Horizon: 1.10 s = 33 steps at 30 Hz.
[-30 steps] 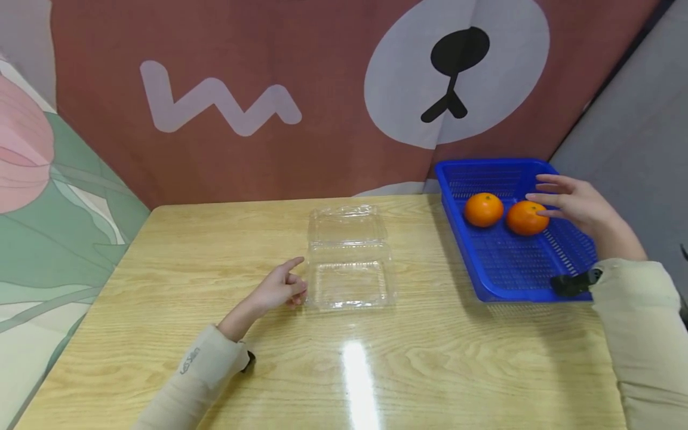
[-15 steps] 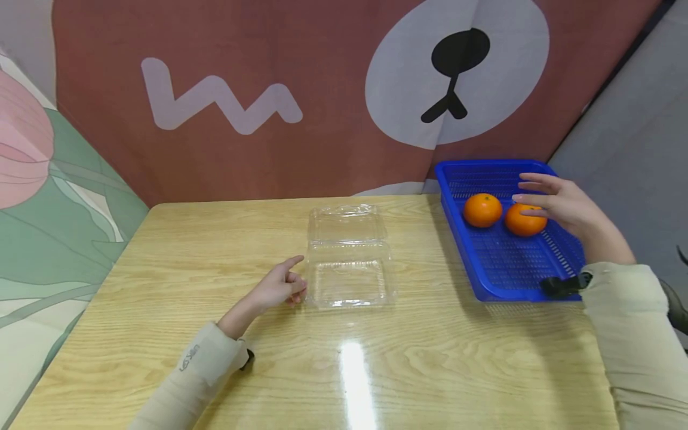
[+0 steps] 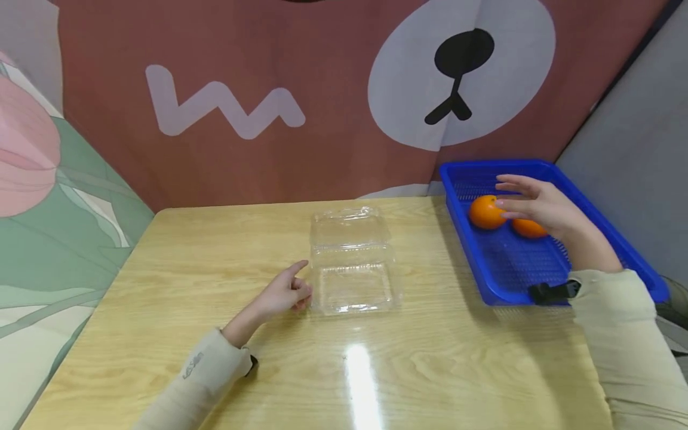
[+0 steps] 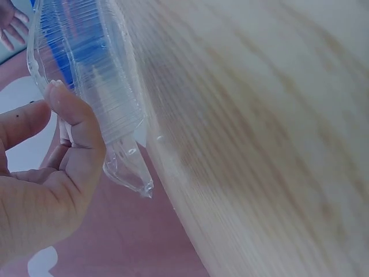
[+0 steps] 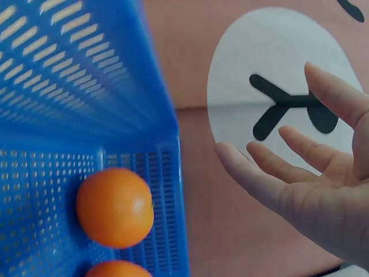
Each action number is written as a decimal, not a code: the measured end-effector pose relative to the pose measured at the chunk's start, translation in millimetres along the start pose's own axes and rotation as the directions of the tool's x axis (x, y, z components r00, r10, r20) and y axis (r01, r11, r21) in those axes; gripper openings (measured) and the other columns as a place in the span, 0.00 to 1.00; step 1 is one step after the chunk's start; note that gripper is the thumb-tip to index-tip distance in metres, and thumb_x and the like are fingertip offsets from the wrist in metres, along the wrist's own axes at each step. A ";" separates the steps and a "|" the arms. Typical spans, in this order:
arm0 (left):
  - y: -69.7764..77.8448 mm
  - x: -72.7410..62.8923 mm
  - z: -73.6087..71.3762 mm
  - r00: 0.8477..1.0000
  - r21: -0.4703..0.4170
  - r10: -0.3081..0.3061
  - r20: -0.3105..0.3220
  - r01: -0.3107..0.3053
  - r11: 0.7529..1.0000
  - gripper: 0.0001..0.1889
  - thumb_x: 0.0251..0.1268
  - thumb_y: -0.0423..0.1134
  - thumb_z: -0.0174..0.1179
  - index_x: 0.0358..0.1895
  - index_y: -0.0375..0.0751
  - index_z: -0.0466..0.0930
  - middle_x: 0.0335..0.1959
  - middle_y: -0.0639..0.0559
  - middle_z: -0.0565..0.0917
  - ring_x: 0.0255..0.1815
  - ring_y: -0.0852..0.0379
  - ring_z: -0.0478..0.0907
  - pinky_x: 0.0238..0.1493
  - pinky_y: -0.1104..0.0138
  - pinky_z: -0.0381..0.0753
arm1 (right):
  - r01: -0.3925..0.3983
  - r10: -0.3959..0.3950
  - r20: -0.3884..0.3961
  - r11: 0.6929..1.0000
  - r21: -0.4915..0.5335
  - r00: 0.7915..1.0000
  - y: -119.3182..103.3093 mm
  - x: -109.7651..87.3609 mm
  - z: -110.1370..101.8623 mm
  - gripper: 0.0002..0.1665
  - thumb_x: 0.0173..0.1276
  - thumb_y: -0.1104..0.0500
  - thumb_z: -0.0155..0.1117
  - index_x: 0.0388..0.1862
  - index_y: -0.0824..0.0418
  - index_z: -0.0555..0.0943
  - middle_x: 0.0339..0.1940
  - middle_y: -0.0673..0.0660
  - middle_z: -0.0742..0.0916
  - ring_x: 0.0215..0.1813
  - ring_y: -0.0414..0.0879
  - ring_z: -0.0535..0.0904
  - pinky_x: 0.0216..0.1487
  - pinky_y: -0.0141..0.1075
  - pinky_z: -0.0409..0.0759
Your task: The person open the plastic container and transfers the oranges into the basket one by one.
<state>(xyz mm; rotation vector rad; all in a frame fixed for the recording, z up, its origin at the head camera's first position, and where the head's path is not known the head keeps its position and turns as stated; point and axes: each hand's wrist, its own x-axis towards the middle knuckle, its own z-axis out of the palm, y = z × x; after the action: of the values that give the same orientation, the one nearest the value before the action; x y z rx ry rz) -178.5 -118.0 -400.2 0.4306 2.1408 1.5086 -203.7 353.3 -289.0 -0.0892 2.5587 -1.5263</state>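
A clear plastic clamshell container [image 3: 355, 286] lies unfolded on the table, its lid half toward the wall. At its left edge is my left hand [image 3: 282, 291], forefinger stretched out, thumb and bent fingers pinching the rim, as the left wrist view also shows. A blue plastic basket [image 3: 494, 280] at the right holds two oranges, the left orange [image 3: 484, 213] and the right orange [image 3: 529, 228]. Over them hovers my right hand [image 3: 543, 206], fingers spread and holding nothing; it partly hides both oranges. In the right wrist view, this hand is apart from the basket.
The wooden table [image 3: 430, 358] meets a brown wall cloth [image 3: 242, 167] with a bear face at the back. A grey panel [image 3: 634, 149] stands right of the basket. Each wrist wears a small black device, such as the right wrist device [image 3: 553, 292].
My right hand has moved left over the basket, from the right orange toward the left one, and covers more of the right orange. My left hand and the container have stayed in place.
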 end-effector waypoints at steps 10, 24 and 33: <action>-3.8 -7.6 0.3 1.000 0.015 0.007 0.005 -0.007 1.000 0.33 0.67 0.26 0.44 0.69 0.28 0.37 0.22 0.45 0.77 0.21 0.55 0.71 0.24 0.62 0.73 | 0.078 -0.078 0.004 0.995 -0.060 0.997 -16.9 -5.1 23.7 0.37 0.65 0.57 0.60 0.70 0.59 0.56 0.67 0.62 0.64 0.61 0.47 0.67 0.46 0.23 0.72; 2.4 -5.6 1.9 1.000 0.010 0.009 -0.009 -0.009 1.000 0.33 0.67 0.26 0.45 0.70 0.28 0.37 0.22 0.42 0.77 0.20 0.54 0.71 0.24 0.61 0.74 | 0.130 -0.125 0.065 0.989 -0.068 0.990 -46.6 -14.0 47.1 0.39 0.62 0.58 0.63 0.70 0.54 0.58 0.65 0.60 0.68 0.63 0.54 0.65 0.45 0.24 0.73; -1.0 -1.7 0.9 1.000 -0.001 0.015 -0.005 -0.015 1.000 0.33 0.66 0.26 0.45 0.70 0.28 0.38 0.21 0.46 0.77 0.21 0.55 0.72 0.24 0.63 0.74 | 0.134 -0.125 0.114 0.988 -0.074 0.986 -56.0 -18.3 59.8 0.39 0.63 0.56 0.62 0.70 0.54 0.58 0.66 0.58 0.68 0.65 0.51 0.64 0.51 0.34 0.72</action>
<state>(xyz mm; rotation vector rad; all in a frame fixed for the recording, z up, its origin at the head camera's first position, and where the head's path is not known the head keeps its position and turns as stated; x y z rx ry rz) -176.5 -118.5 -401.0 0.4442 2.1456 1.5206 -177.4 277.1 -265.8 -0.3455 2.5723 -1.4167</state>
